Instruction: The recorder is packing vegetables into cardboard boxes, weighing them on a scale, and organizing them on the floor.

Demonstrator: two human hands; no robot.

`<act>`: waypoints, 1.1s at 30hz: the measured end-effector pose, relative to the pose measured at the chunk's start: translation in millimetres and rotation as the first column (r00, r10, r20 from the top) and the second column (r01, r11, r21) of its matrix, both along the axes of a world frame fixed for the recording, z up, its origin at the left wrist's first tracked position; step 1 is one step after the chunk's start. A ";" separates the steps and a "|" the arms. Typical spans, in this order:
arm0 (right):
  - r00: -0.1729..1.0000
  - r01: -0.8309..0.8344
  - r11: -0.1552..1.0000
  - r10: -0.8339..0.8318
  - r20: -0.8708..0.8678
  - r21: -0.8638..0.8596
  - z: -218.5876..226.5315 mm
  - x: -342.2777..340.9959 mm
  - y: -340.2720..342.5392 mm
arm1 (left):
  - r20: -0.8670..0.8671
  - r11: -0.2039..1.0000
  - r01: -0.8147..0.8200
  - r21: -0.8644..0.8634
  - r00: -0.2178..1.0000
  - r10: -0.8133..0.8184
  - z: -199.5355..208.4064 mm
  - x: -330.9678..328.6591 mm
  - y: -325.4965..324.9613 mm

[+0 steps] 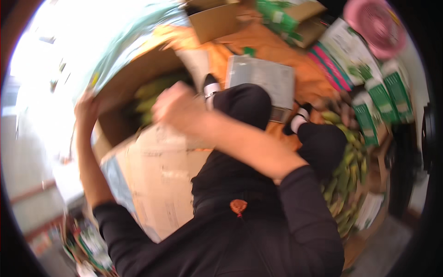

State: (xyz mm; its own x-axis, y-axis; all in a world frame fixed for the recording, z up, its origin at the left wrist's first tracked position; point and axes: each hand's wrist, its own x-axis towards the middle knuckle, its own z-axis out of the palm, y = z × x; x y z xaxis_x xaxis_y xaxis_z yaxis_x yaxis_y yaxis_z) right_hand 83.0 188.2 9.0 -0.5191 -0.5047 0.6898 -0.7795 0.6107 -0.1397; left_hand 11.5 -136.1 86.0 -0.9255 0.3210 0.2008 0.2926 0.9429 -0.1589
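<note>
An opened cardboard box stands at the front left with yellow-green, long pieces inside it, too blurred to name. My left hand is closed at the box's left edge, with a small yellow bit just above the fingers. Over the near side of the box opening, my right hand is curled like a fist and smeared by motion; what it may hold is hidden. Below it, a large cardboard flap slopes toward my left side.
An orange sheet covers the floor ahead. On it lies a grey flat box by my feet. At the right are a heap of long yellow-green pieces, green-and-white cartons and a pink basin. Another cardboard box stands at the back.
</note>
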 end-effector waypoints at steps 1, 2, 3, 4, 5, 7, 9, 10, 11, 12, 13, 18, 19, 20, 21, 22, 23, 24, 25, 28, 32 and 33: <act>1.000 -0.013 0.987 0.010 -0.015 -0.161 -11.1 10.6 -30.3 | -0.150 0.972 0.231 -0.043 0.960 -0.235 -13.8 7.8 -50.8; 0.997 -0.066 0.979 0.071 0.020 -0.191 -26.1 21.3 -48.3 | 0.083 0.996 0.084 0.032 0.993 -0.086 -24.5 24.0 -60.5; 0.992 -0.101 0.991 0.107 0.069 -0.084 -43.6 36.6 -65.6 | 0.146 0.999 -0.006 0.041 0.989 0.000 -39.3 37.5 -61.8; 0.991 -0.061 0.993 0.047 0.128 0.106 -54.3 56.5 -87.9 | 0.254 0.987 -0.126 -0.097 0.956 0.147 -44.3 53.4 -62.3; 0.982 -0.119 0.976 0.088 0.169 0.181 -48.9 76.2 -112.4 | 0.073 0.986 0.013 -0.164 0.997 -0.001 -47.7 74.3 -101.5; 0.882 -0.364 0.895 0.242 0.404 0.259 -37.9 107.4 -133.0 | 0.030 0.986 0.135 -0.097 0.991 -0.133 -48.7 112.8 -109.8; 0.799 -0.464 0.843 0.265 0.539 0.274 -46.6 137.6 -141.5 | 0.264 0.993 0.112 0.029 0.957 -0.116 -71.3 133.4 -118.4; 0.761 -0.506 0.819 0.277 0.586 0.269 -64.0 150.5 -145.7 | 0.432 0.989 0.095 0.117 0.891 -0.137 -86.5 138.1 -111.8; 0.680 -0.584 0.772 0.299 0.670 0.249 -67.5 159.6 -146.7 | 0.400 0.999 0.037 0.009 0.916 -0.038 -103.5 153.0 -127.1; 0.585 -0.651 0.726 0.292 0.756 0.224 -66.1 164.9 -148.8 | 0.353 0.995 -0.035 -0.097 0.933 0.067 -116.3 173.5 -149.5; 0.558 -0.644 0.742 0.290 0.778 0.185 -69.6 163.8 -149.0 | 0.329 0.986 -0.091 -0.142 0.935 0.133 -123.9 197.7 -166.6; 0.503 -0.487 0.871 0.227 0.834 0.057 -56.3 119.8 -98.4 | 0.642 0.885 -0.349 -0.309 0.610 0.465 -110.0 219.0 -137.5; 0.507 -0.461 0.888 0.259 0.822 0.005 -46.9 106.4 -93.6 | 0.636 0.904 -0.338 -0.263 0.643 0.426 -98.2 209.3 -121.2; 0.511 -0.428 0.902 0.286 0.811 -0.048 -38.3 94.2 -82.3 | 0.631 0.923 -0.317 -0.217 0.676 0.381 -87.1 198.6 -102.8; 0.513 -0.373 0.923 0.292 0.807 -0.097 -21.3 84.7 -66.0 | 0.622 0.938 -0.298 -0.176 0.705 0.341 -75.0 188.5 -87.8; 0.516 -0.312 0.939 0.293 0.805 -0.142 -7.7 74.8 -43.1 | 0.612 0.953 -0.273 -0.131 0.734 0.295 -66.6 175.9 -69.9; 0.558 -0.254 0.950 0.296 0.775 -0.179 -2.6 64.7 -17.4 | 0.602 0.968 -0.236 -0.082 0.762 0.237 -62.1 159.8 -46.9; 0.597 -0.191 0.957 0.291 0.748 -0.219 1.9 56.0 11.0 | 0.595 0.981 -0.192 -0.034 0.785 0.174 -59.6 142.6 -22.0; 0.603 -0.108 0.955 0.283 0.746 -0.276 4.8 48.6 44.7 | 0.590 0.990 -0.142 0.011 0.800 0.108 -58.7 125.0 3.7; 0.660 0.031 0.893 0.319 0.680 -0.449 41.7 29.3 133.9 | 0.399 0.968 0.058 0.244 0.903 -0.155 -34.0 93.4 63.9; 0.800 0.414 0.763 -0.045 0.598 -0.496 51.2 42.1 277.8 | 0.329 0.856 0.304 0.419 0.827 -0.455 -29.9 55.1 187.2; 0.807 0.466 0.735 -0.124 0.578 -0.492 55.2 51.1 312.2 | 0.303 0.818 0.354 0.453 0.802 -0.515 -26.0 49.5 216.4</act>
State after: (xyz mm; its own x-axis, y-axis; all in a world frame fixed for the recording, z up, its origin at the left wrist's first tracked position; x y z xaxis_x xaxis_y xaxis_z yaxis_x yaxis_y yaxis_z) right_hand 134.1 500.4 64.2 -0.9048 0.1531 0.3974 -0.2932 0.4527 -0.8420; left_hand 61.0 80.4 60.0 -0.7255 0.6874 0.0335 0.6446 0.6617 0.3829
